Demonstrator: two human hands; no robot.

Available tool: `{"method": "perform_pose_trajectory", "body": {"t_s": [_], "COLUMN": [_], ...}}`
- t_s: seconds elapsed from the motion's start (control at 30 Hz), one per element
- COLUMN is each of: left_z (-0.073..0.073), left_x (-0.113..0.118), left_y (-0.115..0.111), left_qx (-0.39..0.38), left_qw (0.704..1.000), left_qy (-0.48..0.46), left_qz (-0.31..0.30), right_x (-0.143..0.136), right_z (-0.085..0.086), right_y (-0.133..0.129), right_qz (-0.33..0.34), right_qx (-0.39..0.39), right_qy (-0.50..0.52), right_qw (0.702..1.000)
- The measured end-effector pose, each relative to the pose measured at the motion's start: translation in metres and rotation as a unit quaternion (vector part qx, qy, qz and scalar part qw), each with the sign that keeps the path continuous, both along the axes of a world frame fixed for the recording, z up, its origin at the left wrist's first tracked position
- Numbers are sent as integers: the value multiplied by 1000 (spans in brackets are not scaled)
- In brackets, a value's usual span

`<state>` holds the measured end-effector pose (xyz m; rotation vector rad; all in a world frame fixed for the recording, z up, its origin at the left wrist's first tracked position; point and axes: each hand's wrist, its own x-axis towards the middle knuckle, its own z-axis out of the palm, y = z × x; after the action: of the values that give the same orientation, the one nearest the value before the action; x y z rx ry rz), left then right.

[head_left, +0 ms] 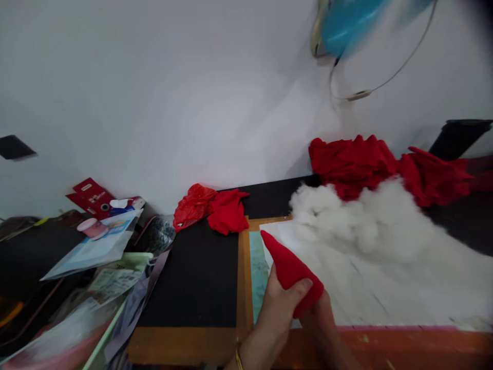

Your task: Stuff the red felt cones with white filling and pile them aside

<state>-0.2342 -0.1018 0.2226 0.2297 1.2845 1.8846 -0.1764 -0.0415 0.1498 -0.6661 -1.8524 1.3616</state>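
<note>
red pointed cloth piece (pixel 291 268) over the table (pixel 389 345) front edge, tip up-left. left hand (pixel 283 299) grips it, thumb on top; right hand (pixel 322 312) at its lower end, grip hidden, can't tell. white stuffing (pixel 365 223) beyond, to the right.

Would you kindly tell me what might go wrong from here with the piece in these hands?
The left hand's thumb presses on the red cone-shaped fabric piece, so too firm a grip might dent or crease it. Loose white fluffy fibre lies heaped nearby, so wisps could cling to the red surface. Farther left, the pink spool-like item sits on a packet and might slide if bumped.
</note>
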Motion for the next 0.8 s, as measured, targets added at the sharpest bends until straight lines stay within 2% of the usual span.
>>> {"method": "perform_pose_trajectory", "body": {"t_s": [0.1,0.23,0.3,0.4,0.5,0.6,0.7,0.8], "left_z": [4,10,12,13,14,14,10,0], "left_x": [-8,-33,-44,-53,-49,-37,-26,-18], "left_y": [1,6,8,11,11,10,5,2], "left_qx": [17,28,35,38,32,24,7,-8], "left_qw": [999,988,979,968,966,976,990,997], "left_qy": [-32,-105,-151,-210,-228,-184,-112,-57], "left_qz": [32,109,133,136,121,110,87,44], "right_x": [1,8,14,21,19,10,5,5], "right_z": [7,23,31,37,38,36,33,28], "right_y": [2,0,-4,-9,-12,-10,-7,-3], "right_qz": [-3,11,-11,-72,-52,11,82,158], "right_qx": [110,232,286,360,416,396,304,221], "right_qy": [-2,3,17,37,32,5,-47,-116], "right_qw": [994,973,958,929,907,918,948,955]}}
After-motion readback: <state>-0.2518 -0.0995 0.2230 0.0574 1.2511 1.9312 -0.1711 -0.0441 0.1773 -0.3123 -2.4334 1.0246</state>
